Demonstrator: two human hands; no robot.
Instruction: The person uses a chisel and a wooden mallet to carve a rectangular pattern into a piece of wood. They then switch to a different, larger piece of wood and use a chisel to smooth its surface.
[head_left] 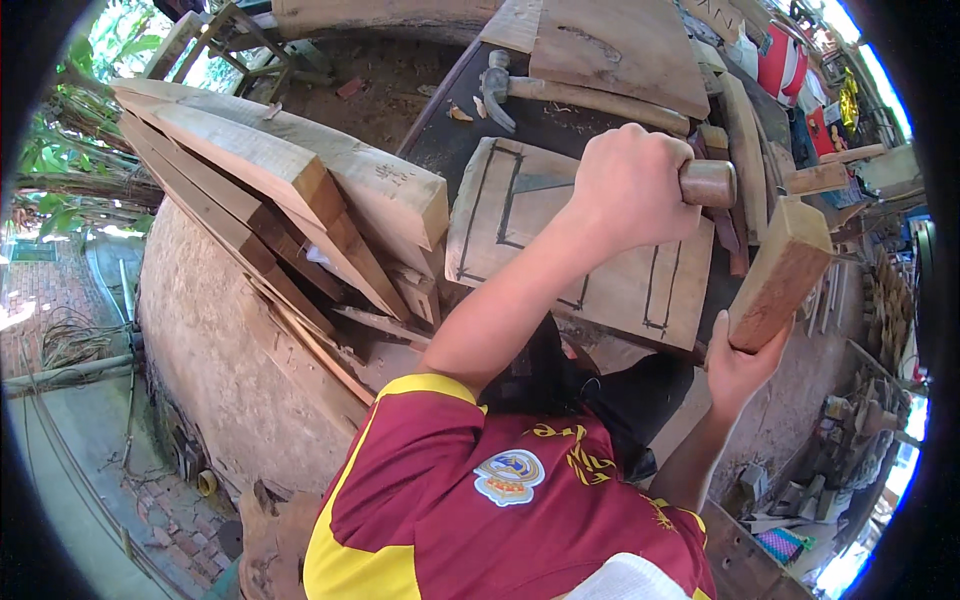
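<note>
My left hand (635, 185) reaches across over the marked board and is closed in a fist around a round brown wooden handle (710, 184). The handle's end sticks out to the right of the fist; whatever it belongs to is hidden by the hand and arm. On the right, my right hand (745, 362) grips the lower end of a thick rectangular wooden block (782, 275), held up at a tilt. The handle and the block are apart. Below my left arm lies a flat wooden board (640, 290) with black lines and rectangles drawn on it.
A claw hammer (497, 90) lies on the dark worktable (440, 125) beyond the board. Another wooden board (620, 50) lies behind it. Long thick planks (290, 165) lean at the left. Wood pieces (745, 150) and clutter line the right side.
</note>
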